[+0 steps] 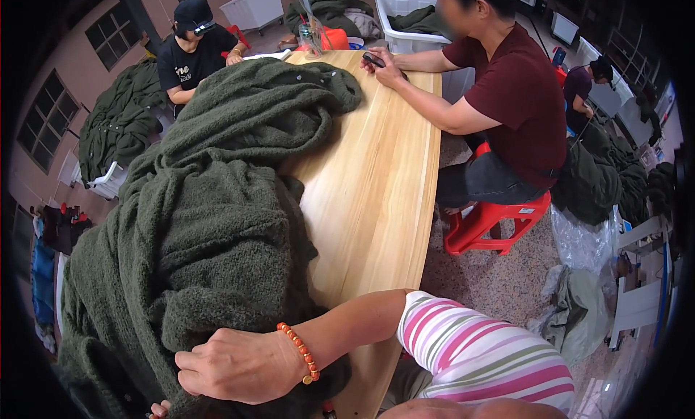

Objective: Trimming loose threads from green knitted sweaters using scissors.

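A heap of dark green, fleecy garments (217, 223) covers the left side of the wooden table (369, 194). A few small pale dots, perhaps buttons, show on the far folds. My right hand (242, 365), with an orange bead bracelet (298, 352) at its wrist, lies over the near end of the heap. Its fingers are curled closed on the green garment. Of my left hand (160, 409), only fingertips show at the lower edge, bent against the same cloth; the rest is hidden or out of view.
Across the table, a person in maroon (517, 93) sits on a red stool (499, 223), holding a dark phone-like device (373, 60). Another person in black (190, 57) is at the far left. White bins (409, 39) and piles of green garments (123, 122) stand around.
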### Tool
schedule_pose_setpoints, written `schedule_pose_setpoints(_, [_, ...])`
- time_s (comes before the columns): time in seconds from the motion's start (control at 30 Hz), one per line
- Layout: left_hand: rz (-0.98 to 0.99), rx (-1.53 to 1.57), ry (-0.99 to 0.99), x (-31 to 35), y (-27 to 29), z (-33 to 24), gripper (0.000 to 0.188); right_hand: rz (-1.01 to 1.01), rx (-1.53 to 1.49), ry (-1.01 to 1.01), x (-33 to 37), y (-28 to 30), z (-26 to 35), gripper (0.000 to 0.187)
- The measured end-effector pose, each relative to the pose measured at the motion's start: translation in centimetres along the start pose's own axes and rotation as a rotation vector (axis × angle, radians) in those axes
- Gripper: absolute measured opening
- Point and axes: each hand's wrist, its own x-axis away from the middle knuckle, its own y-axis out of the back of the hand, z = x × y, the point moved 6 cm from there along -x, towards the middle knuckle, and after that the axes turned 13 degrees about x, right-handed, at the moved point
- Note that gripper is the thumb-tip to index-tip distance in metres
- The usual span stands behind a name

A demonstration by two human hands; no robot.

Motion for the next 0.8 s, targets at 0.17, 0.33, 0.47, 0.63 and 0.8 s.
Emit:
schedule_pose_setpoints(0.17, [-0.047,0.021,0.064,0.3,-1.2,-1.0,0.050,-0.039,-0.073,-0.026,0.4,1.5,-0.5,0.012])
schedule_pose_setpoints(0.33, [-0.126,0.581,0.400,0.6,-1.3,-0.3,0.046,-0.050,-0.097,-0.005,0.1,1.9,-0.8,0.009])
schedule_pose_setpoints(0.47, [-0.220,0.722,0.685,-1.3,-5.2,-4.0,0.028,-0.027,-0.082,-0.018,-0.7,2.0,-0.8,0.015])
schedule_pose_setpoints(0.63, [-0.156,0.735,0.648,-1.5,-7.0,-6.0,0.006,0.053,-0.115,-0.101,-1.2,2.3,-0.7,0.021])
schedule_pose_setpoints(0.8, [0.087,1.004,0.612,-2.1,-7.4,-6.4,0.007,0.099,-0.066,-0.202,-0.9,1.4,-0.8,0.026])
